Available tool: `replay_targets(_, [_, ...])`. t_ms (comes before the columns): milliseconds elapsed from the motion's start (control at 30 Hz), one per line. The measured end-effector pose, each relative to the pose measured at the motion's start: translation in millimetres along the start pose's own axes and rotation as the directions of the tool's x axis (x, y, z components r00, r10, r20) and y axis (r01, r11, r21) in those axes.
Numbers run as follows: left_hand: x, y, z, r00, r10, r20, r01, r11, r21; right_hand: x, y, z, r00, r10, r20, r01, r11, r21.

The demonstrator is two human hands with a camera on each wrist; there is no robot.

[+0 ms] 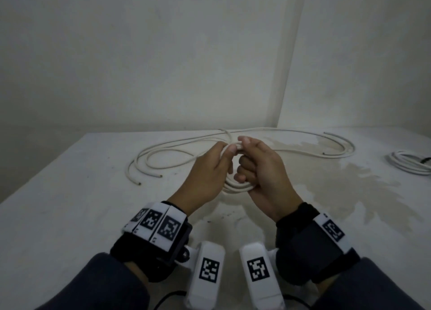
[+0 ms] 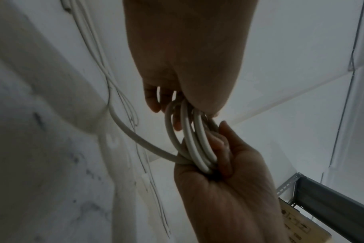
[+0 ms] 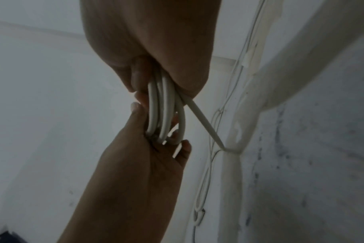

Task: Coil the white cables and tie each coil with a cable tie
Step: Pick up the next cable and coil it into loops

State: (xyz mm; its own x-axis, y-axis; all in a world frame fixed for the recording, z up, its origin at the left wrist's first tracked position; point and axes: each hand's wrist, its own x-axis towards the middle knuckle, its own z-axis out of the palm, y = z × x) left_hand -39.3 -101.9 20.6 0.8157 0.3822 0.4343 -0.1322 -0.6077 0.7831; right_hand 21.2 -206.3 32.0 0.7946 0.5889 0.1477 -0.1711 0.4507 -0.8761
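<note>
A small coil of white cable [image 1: 236,188] is held upright above the white table [image 1: 70,193], between both hands. My left hand [image 1: 224,153] pinches its top with thumb and fingers. My right hand [image 1: 243,157] grips the same coil, thumb on top and lower fingers curled through the loops. The left wrist view shows several loops of the coil [image 2: 194,141] running from my left hand [image 2: 156,102] into the right palm [image 2: 229,177]. A loose tail [image 3: 204,121] leaves the coil [image 3: 162,111] toward the table. No cable tie is visible in either hand.
Loose white cables [image 1: 172,150] sprawl over the far half of the table, with more on the right [image 1: 340,146]. A separate white coil [image 1: 405,167] lies at the right edge. Walls stand close behind. A grey metal beam [image 2: 333,197] shows in the left wrist view.
</note>
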Motion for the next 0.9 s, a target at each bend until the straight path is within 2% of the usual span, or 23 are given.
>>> replay_targets(67, [0.3, 0.4, 1.3, 0.981, -0.187, 0.058, 0.192, 0.978, -0.077, 2.1, -2.6, -4.7, 0.997, -0.026, -0.067, 0.030, 0.998, 0.063])
replay_targets(100, [0.9, -0.1, 0.6, 0.950, -0.305, 0.064, 0.310, 0.943, -0.121, 3.7, -5.8, -8.3, 0.995, -0.030, -0.094, 0.042, 0.992, 0.123])
replay_targets(167, [0.3, -2.2, -2.6, 0.849, -0.518, 0.108, 0.529, 0.826, -0.195, 6.3, -13.8, -15.5, 0.992, -0.021, -0.123, 0.051, 0.966, 0.253])
replay_targets(200, [-1.8, -3.1, -4.0, 0.785, -0.593, 0.177, 0.619, 0.759, -0.203, 6.9, -16.7, -17.9, 0.992, -0.008, -0.123, 0.046, 0.947, 0.317])
replay_targets(233, [-3.9, -3.1, -4.3, 0.722, -0.640, 0.264, 0.690, 0.696, -0.200, 7.0, -17.8, -19.3, 0.993, 0.012, -0.115, 0.032, 0.927, 0.375])
replay_targets(267, [-5.8, -2.9, -4.4, 0.678, -0.654, 0.336, 0.731, 0.650, -0.209, 6.4, -17.3, -18.7, 0.995, 0.038, -0.095, 0.007, 0.905, 0.425])
replay_targets(300, [-6.5, -2.4, -4.2, 0.661, -0.649, 0.376, 0.747, 0.617, -0.249, 5.2, -15.7, -16.4, 0.996, 0.067, -0.067, -0.028, 0.884, 0.466])
replay_targets(400, [-4.1, -2.4, -3.6, 0.709, -0.598, 0.375, 0.695, 0.497, -0.520, 0.8, -10.0, -5.2, 0.991, 0.133, 0.008, -0.117, 0.840, 0.530])
replay_targets(467, [-2.7, -3.6, -4.0, 0.739, -0.593, 0.320, 0.621, 0.413, -0.667, -0.1, -7.6, -1.9, 0.990, 0.136, -0.035, -0.098, 0.848, 0.522])
replay_targets(500, [-2.2, -3.6, -3.5, 0.752, -0.592, 0.289, 0.589, 0.406, -0.699, 0.8, -6.1, -3.1, 0.988, 0.125, -0.094, -0.061, 0.862, 0.504])
replay_targets(600, [-3.4, 2.7, 1.0, 0.803, -0.551, 0.228, 0.540, 0.509, -0.670, 6.6, -0.1, -12.8, 0.953, 0.085, -0.291, 0.045, 0.909, 0.414])
replay_targets(667, [-3.6, 7.9, 3.4, 0.856, -0.491, 0.163, 0.471, 0.607, -0.641, 10.5, 2.6, -18.7, 0.937, 0.081, -0.341, 0.052, 0.930, 0.364])
replay_targets(800, [-1.3, 13.4, -1.0, 0.922, -0.380, 0.076, 0.326, 0.654, -0.683, 9.4, 0.9, -17.8, 0.967, 0.084, -0.241, -0.003, 0.948, 0.319])
replay_targets(900, [0.1, 14.6, -4.2, 0.936, -0.337, 0.101, 0.316, 0.682, -0.659, 7.0, -0.3, -17.3, 0.981, 0.078, -0.177, -0.029, 0.965, 0.262])
